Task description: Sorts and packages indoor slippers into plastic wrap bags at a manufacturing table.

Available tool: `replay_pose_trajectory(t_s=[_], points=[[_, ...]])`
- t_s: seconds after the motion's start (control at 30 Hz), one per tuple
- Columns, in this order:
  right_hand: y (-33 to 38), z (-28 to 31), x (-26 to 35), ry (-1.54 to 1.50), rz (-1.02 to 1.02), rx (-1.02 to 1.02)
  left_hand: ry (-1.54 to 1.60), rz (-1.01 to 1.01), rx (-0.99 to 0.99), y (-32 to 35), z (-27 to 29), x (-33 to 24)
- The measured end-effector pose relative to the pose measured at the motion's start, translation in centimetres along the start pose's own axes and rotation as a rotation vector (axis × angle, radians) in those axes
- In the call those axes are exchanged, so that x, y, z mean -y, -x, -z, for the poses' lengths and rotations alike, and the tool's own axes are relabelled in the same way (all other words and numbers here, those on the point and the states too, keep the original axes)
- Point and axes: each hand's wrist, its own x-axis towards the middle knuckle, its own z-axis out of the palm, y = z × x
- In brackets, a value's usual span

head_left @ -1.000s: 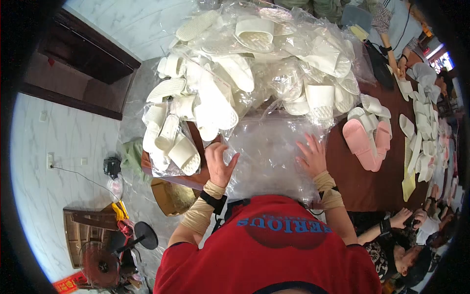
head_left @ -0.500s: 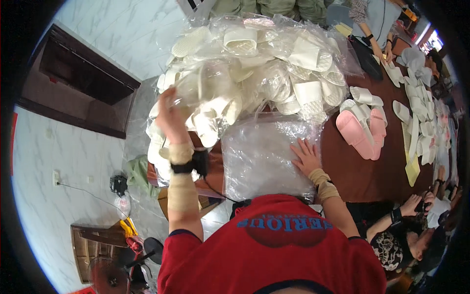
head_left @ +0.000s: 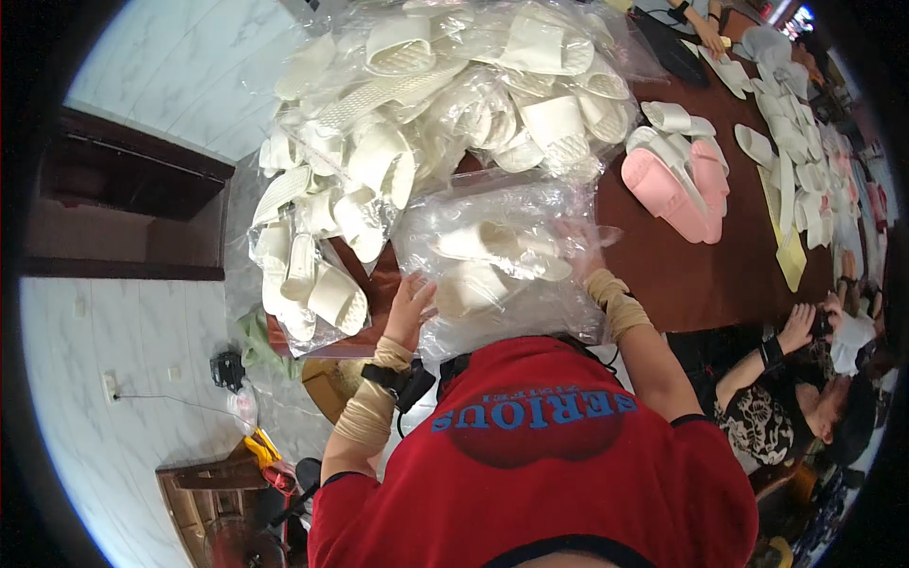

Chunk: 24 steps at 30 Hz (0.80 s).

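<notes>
i see l grip (head_left: 409, 308) half-curled at clear bag's (head_left: 566, 317) l edge, can't tell if pinching; r grip (head_left: 579, 250) blurred at r side, state unclear. white slippers (head_left: 473, 290) btwn them, film-covered. pink slippers (head_left: 667, 199) farther r on table (head_left: 682, 279).

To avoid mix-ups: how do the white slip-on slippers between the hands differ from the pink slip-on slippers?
The white slippers show through a clear plastic bag; the pink slippers lie uncovered.
The white slippers lie roughly sideways; the pink slippers form a V.
Both lie over the brown table.

Blue lettering (head_left: 535, 414) stands on the red shirt (head_left: 530, 502).
</notes>
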Motion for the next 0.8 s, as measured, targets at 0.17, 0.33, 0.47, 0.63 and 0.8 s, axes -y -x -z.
replay_pose_trajectory(t_s=[0.17,0.33,0.47,0.63,0.8], points=[[0.4,1.1,0.9,0.482,0.108,0.130,-0.666,-0.493,-0.136,-1.5,2.2,5.4],[0.4,0.8,-4.9,0.251,0.410,-0.154,-0.508,-0.426,-0.001,-1.5,1.7,6.0],[1.0,4.4,-2.6,-0.458,-0.219,-0.452,-0.408,-0.445,-0.039,-1.7,2.5,7.3],[4.4,7.5,0.9,-0.678,-0.476,-0.229,-0.320,-0.419,-0.062,-2.4,2.7,9.2],[5.0,7.7,3.2,-0.870,-0.495,-0.549,-0.334,-0.434,-0.087,-2.9,3.2,9.6]])
